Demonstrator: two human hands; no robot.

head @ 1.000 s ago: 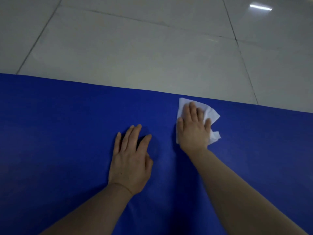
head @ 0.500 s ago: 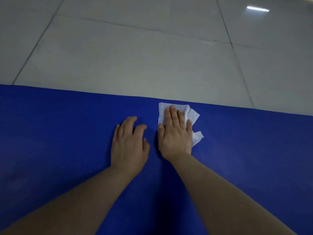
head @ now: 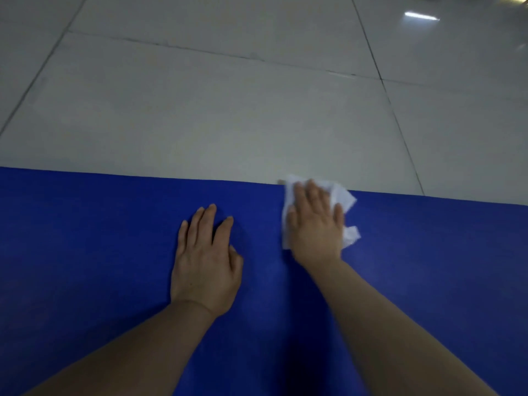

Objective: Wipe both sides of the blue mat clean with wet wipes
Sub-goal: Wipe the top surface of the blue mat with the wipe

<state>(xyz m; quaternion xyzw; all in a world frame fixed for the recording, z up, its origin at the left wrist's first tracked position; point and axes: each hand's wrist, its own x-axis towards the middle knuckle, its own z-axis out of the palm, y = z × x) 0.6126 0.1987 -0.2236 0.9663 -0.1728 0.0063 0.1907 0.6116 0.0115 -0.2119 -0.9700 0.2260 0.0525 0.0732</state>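
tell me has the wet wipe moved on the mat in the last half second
Yes. The wet wipe under the right hand has slid out to the far edge of the blue mat, farther from the left hand.

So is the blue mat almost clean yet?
Hard to say; no wiped patch shows on the blue mat. In hand: the right hand presses a white wet wipe flat at the mat's far edge, while the left hand rests beside it. Left: the rest of this side, then the underside.
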